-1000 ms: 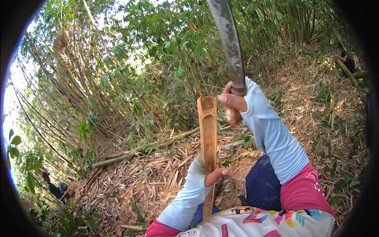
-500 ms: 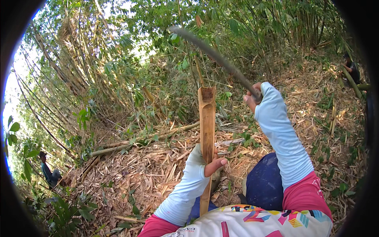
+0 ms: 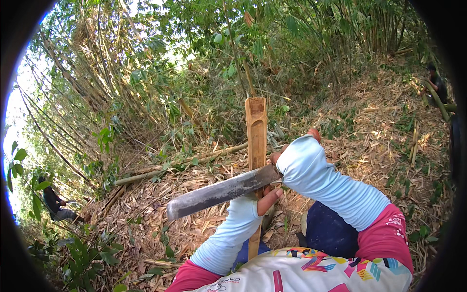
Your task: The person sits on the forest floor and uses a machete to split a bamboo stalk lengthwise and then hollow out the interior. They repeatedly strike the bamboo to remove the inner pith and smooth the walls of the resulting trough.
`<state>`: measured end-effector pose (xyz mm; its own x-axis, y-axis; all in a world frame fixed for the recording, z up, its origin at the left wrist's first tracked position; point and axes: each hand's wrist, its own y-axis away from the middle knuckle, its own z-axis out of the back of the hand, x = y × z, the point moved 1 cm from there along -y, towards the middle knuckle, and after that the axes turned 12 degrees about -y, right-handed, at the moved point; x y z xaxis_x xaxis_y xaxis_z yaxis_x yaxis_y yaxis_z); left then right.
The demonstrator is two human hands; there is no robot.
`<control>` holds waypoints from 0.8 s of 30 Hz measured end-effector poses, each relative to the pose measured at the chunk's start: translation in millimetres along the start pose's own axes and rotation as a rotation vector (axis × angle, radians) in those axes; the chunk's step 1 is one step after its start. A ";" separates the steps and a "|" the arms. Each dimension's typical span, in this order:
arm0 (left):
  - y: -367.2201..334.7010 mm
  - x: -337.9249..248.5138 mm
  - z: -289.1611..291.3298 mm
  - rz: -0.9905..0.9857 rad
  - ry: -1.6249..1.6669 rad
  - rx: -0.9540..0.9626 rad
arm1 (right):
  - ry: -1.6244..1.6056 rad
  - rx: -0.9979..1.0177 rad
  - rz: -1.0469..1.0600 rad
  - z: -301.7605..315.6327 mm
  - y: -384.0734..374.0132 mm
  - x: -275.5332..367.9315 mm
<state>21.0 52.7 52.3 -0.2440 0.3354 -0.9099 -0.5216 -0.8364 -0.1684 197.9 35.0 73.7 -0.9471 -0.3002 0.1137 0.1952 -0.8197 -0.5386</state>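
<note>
A split bamboo piece [image 3: 256,134], pale brown with its hollow side showing, stands upright in front of my body. My left hand [image 3: 265,200] grips it around its middle, partly behind the blade. In my right hand [image 3: 287,155] is a machete [image 3: 221,193], its broad dark blade pointing left and slightly down. The blade crosses in front of the bamboo, just above my left hand; whether it touches the bamboo I cannot tell. My right fingers are mostly hidden behind the light blue sleeve. The lower end of the bamboo reaches down to my shirt.
Dry bamboo leaves [image 3: 160,214] cover the sloping ground. A fallen bamboo pole [image 3: 194,160] lies beyond my left hand. One person [image 3: 56,202] sits at the far left, another [image 3: 438,87] at the far right beside bamboo poles. Bamboo clumps [image 3: 384,29] stand behind.
My right hand has swung the machete down and left, from raised above the bamboo to across its front. My left hand still holds the bamboo in nearly the same place.
</note>
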 end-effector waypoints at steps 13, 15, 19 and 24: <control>9.0 1.9 2.5 -0.103 0.020 -0.067 | -0.354 -0.058 -0.164 -0.9 -15.3 1.7; 12.2 -10.0 -0.4 -0.040 0.164 -0.060 | -0.345 -0.041 -0.190 -0.5 -15.9 1.4; 8.0 1.3 4.6 -0.034 -0.218 0.017 | -0.241 0.199 -0.182 -12.8 -11.0 9.0; 13.4 -2.7 -4.8 -0.073 0.053 -0.139 | -0.389 -0.006 -0.231 2.6 -18.4 -1.5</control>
<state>18.6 38.5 50.6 -0.1643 0.3769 -0.9116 -0.4174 -0.8639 -0.2819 196.4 49.3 85.6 -0.7989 -0.2717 0.5367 -0.0130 -0.8842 -0.4669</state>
